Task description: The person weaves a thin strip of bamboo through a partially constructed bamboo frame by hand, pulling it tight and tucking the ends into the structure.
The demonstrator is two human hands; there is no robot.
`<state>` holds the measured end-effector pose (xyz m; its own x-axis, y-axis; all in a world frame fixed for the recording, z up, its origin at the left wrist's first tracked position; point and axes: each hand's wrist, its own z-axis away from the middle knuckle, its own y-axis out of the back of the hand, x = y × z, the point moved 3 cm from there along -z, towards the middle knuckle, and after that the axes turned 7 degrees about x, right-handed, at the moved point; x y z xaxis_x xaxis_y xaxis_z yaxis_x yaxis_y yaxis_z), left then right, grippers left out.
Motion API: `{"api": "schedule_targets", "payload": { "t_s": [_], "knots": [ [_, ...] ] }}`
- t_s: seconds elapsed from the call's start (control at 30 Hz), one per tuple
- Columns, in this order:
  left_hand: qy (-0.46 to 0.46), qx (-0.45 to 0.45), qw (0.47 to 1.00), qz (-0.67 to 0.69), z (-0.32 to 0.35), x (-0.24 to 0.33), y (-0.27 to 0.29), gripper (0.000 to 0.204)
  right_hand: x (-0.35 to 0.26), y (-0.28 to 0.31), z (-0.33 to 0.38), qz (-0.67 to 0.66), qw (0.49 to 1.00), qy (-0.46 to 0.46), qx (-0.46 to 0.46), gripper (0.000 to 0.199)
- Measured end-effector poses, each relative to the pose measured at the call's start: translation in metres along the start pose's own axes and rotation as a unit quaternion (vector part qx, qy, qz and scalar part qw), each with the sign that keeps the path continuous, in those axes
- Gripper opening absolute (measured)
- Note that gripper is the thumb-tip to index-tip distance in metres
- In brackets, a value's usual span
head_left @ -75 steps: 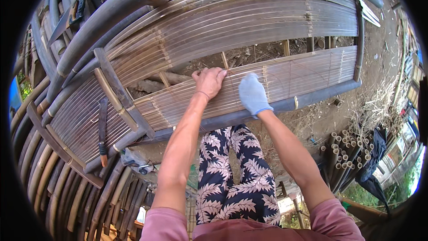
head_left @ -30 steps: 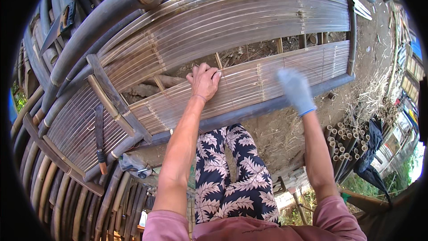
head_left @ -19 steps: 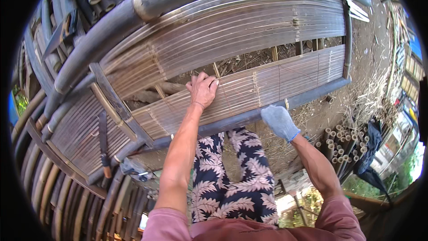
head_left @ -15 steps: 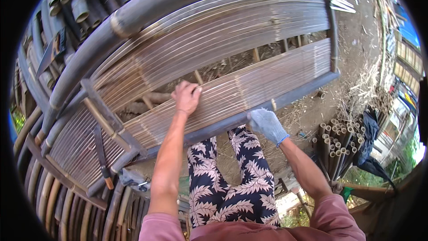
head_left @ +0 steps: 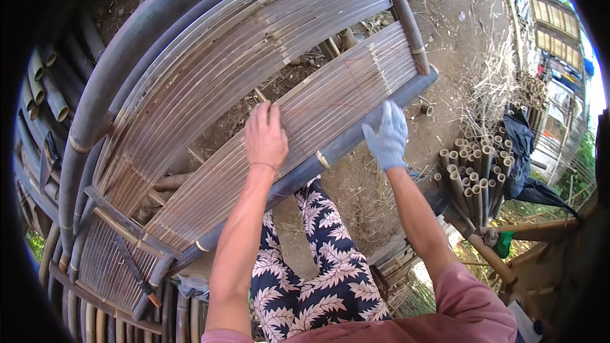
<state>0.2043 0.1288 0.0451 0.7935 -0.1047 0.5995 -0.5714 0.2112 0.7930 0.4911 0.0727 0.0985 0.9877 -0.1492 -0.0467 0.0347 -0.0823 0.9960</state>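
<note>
A curved bamboo bench has a seat of thin slats [head_left: 356, 82] and a slatted backrest [head_left: 210, 76], with an open gap between them. My bare left hand [head_left: 265, 136] lies over the far edge of the seat slats, fingers together and bent down; what they hold, if anything, is hidden. My right hand [head_left: 387, 134], in a pale blue-grey knit glove, is at the dark front rail [head_left: 346, 143], thumb and fingers apart, holding nothing visible. A thin reddish strand [head_left: 324, 107] runs across the slats between my hands.
A large knife [head_left: 133, 267] lies on the slats at the bench's left end. A saw [head_left: 47, 159] rests among bamboo poles at far left. Cut bamboo tubes [head_left: 473, 171] stand bundled at right, beside dark cloth [head_left: 521, 152]. Shavings [head_left: 489, 89] litter the ground.
My view has shifted and turned, so the bench appears steeper. My right hand has moved rightward along the front rail and spread its fingers. My left hand stays at the slats' far edge.
</note>
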Motion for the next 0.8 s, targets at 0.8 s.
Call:
{"api": "schedule_targets", "payload": {
  "t_s": [0.8],
  "knots": [
    [0.360, -0.195, 0.909, -0.084, -0.038, -0.083, 0.037, 0.024, -0.163, -0.081, -0.128, -0.038, 0.920, 0.381, -0.077, 0.011]
  ]
}}
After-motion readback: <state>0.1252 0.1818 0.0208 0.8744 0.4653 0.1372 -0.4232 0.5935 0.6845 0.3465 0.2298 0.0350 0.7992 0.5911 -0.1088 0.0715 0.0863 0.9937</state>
